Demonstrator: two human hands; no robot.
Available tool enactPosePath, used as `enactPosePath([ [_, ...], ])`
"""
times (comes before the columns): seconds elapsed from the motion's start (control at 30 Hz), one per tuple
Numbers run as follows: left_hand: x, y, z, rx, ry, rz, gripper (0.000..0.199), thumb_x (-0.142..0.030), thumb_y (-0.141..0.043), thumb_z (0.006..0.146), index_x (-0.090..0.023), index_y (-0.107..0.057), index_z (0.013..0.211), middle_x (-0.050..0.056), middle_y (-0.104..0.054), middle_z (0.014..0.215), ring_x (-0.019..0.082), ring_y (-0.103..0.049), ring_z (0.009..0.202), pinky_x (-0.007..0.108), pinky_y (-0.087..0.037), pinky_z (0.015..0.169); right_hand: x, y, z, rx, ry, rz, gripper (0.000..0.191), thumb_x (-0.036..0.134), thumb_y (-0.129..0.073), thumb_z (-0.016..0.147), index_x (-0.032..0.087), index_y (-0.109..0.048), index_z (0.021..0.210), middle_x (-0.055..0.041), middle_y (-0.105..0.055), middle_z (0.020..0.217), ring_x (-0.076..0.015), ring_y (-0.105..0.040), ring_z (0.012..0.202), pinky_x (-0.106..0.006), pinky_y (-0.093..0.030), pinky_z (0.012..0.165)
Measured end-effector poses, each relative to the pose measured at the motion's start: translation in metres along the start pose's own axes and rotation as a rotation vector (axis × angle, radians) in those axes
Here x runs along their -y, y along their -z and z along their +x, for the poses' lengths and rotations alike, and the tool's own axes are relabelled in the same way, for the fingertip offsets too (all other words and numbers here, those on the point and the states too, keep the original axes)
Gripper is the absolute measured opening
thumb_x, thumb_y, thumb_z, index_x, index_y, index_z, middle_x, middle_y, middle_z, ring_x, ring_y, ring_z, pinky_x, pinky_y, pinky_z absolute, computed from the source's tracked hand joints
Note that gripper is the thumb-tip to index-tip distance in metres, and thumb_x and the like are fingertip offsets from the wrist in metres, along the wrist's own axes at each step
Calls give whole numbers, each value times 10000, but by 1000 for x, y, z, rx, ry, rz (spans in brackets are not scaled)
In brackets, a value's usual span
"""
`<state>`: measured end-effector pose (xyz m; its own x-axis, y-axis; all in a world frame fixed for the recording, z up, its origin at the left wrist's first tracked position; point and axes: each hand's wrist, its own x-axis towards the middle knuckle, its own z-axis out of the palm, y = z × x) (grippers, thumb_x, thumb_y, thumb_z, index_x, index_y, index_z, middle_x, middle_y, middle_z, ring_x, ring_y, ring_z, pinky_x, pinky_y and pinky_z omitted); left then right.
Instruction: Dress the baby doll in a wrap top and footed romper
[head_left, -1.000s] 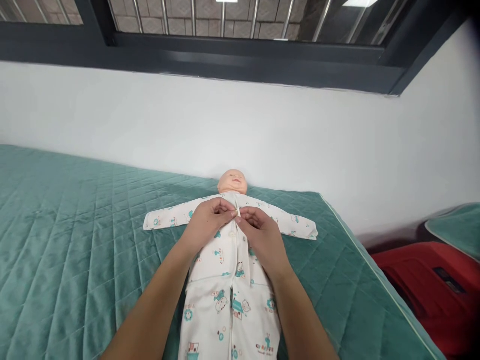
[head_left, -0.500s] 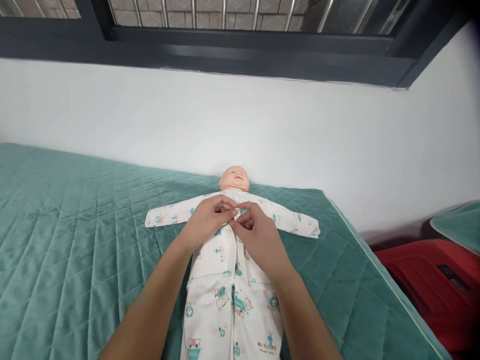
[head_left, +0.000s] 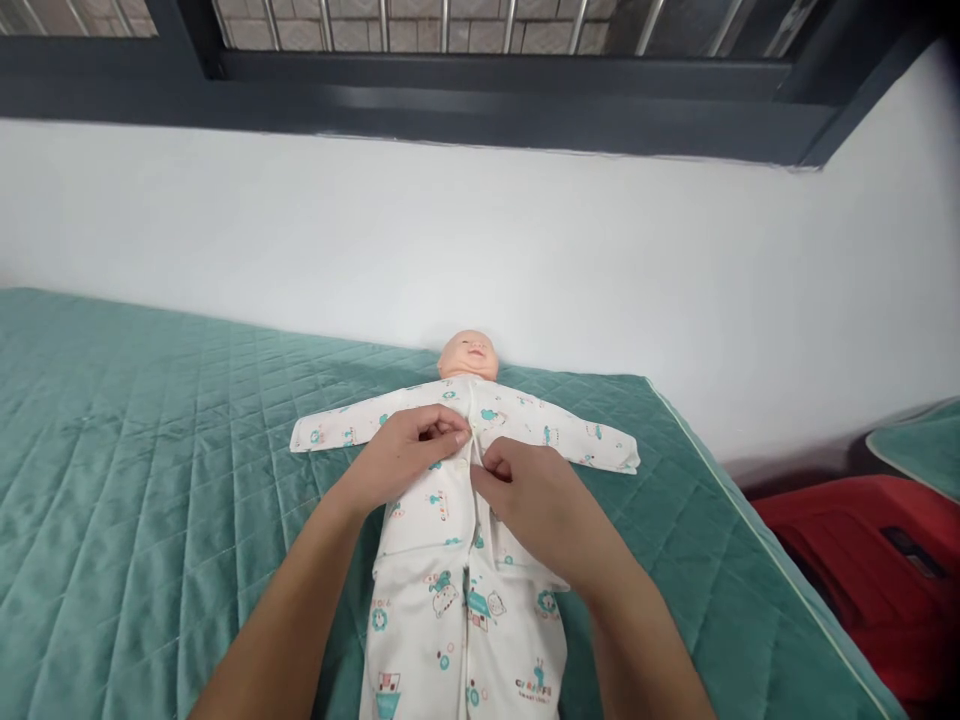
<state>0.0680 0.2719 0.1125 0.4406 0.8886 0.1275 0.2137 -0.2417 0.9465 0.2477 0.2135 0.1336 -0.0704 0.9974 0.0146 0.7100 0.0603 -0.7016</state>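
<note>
A baby doll (head_left: 469,356) lies on its back, its head by the wall and its sleeves spread to both sides. It wears a white printed baby shirt (head_left: 427,510) with a front opening, above matching trousers (head_left: 420,640). My left hand (head_left: 412,448) pinches the shirt's front edge at the chest, beside a small button (head_left: 474,431). Slightly lower and to the right, my right hand (head_left: 536,500) has thumb and fingers closed on the other front edge. Another button (head_left: 461,464) shows below my left fingertips. My fingers partly hide the shirt's middle.
A green quilted cover (head_left: 187,480) spreads under the doll, with a pale-piped edge at right. Behind it rises a white wall (head_left: 375,240) below a dark window frame (head_left: 480,105) with metal bars. A red plastic object (head_left: 847,560) stands beyond the right edge.
My right hand has moved down and slightly right, away from my left fingertips. The upper chest and a button now show. My left hand has stayed nearly in place, slightly lower.
</note>
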Motion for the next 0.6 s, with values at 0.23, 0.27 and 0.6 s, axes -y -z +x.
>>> enactPosePath([
  [0.23,-3,7,-12,208,41,66,154,-374,-630,813,-222,-653,802,-15,-519,708,125,-433,634,237,-346,550,-16,7,11,174,-74,377,395,511,-589,833,214,-456,609,36,-520,508,-105,-423,463,-251,-287,470],
  [0.27,-4,7,-12,197,29,73,147,-359,-621,816,-219,-640,777,-16,-520,711,123,-427,631,236,-341,549,-17,5,11,176,-75,402,401,520,-596,830,214,-454,614,41,-512,494,-104,-430,457,-248,-287,468],
  [0.6,-5,1,-15,185,48,-105,114,-303,-605,838,-196,-640,860,-12,-564,671,122,-516,642,232,-418,586,-18,-4,17,206,-45,578,375,490,-649,825,194,-525,631,53,-498,475,-93,-476,438,-220,-354,465],
])
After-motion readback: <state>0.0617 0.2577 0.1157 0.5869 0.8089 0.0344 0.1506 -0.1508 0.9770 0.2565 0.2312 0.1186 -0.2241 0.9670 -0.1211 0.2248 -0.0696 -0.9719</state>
